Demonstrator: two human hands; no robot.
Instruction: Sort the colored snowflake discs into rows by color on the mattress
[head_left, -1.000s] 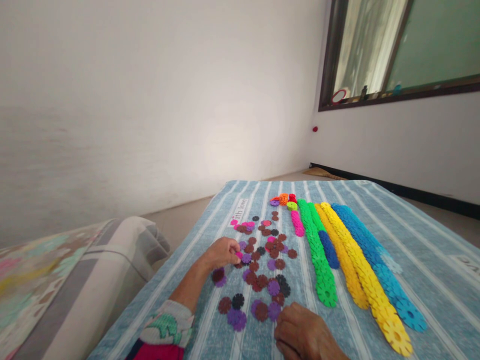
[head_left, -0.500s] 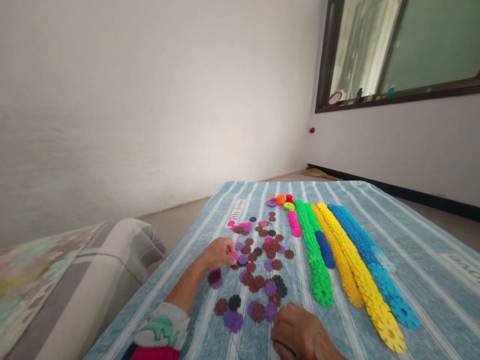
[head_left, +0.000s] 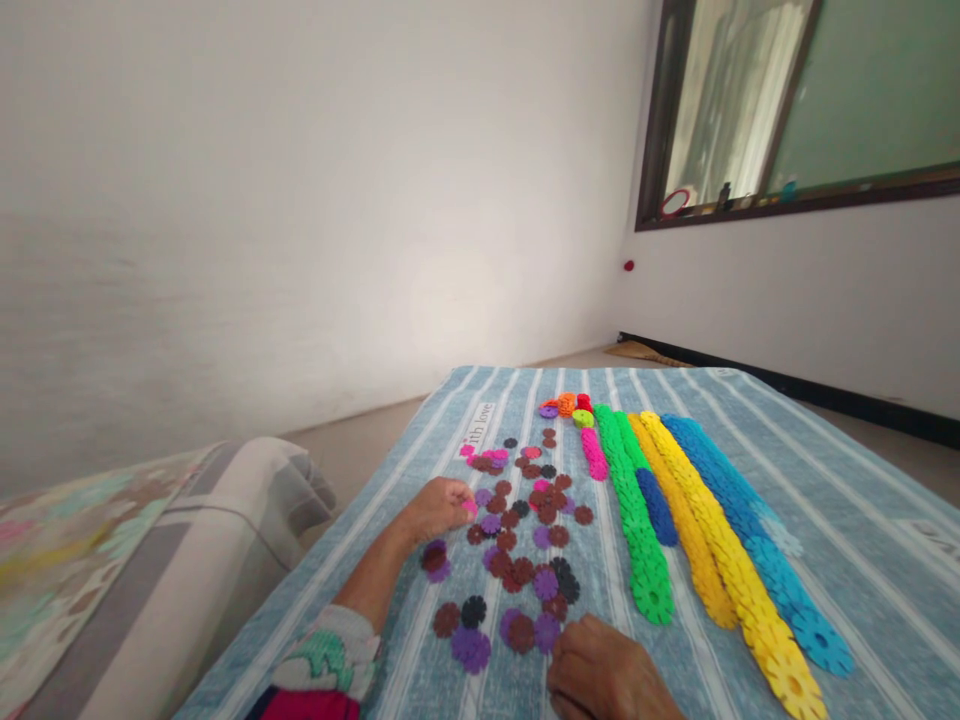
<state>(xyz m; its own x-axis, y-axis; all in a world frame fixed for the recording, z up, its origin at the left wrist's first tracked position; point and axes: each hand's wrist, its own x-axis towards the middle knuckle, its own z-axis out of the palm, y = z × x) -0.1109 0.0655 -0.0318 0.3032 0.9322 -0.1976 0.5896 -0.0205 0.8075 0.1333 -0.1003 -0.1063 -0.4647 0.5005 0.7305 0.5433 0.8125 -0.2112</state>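
Observation:
My left hand point(head_left: 442, 508) pinches a pink notched plastic disc point(head_left: 470, 507) above the left side of a loose spread of discs. Around it lie brown discs point(head_left: 517, 573), purple discs point(head_left: 471, 648) and black discs point(head_left: 474, 611), many overlapping. My right hand point(head_left: 604, 668) rests low on the striped cloth, fingers curled, beside a purple disc point(head_left: 547, 632); whatever its fingers hold, if anything, is hidden. To the right, discs lie in overlapping rows: green point(head_left: 637, 540), yellow point(head_left: 739, 590) and light blue point(head_left: 750, 530), with a short dark blue row point(head_left: 657, 508) and a pink row point(head_left: 594, 453).
A blue striped cloth point(head_left: 420, 640) covers the table. Orange discs point(head_left: 567, 404), red discs point(head_left: 584, 403) and a lime disc point(head_left: 583, 419) sit at the far end. On the left is a cloth-covered seat or bed point(head_left: 225, 540). A white wall point(head_left: 337, 200) stands behind.
The view has shifted slightly, so the table's contents appear a little lower and farther right. My left hand still holds the pink disc; my right hand stays curled in place.

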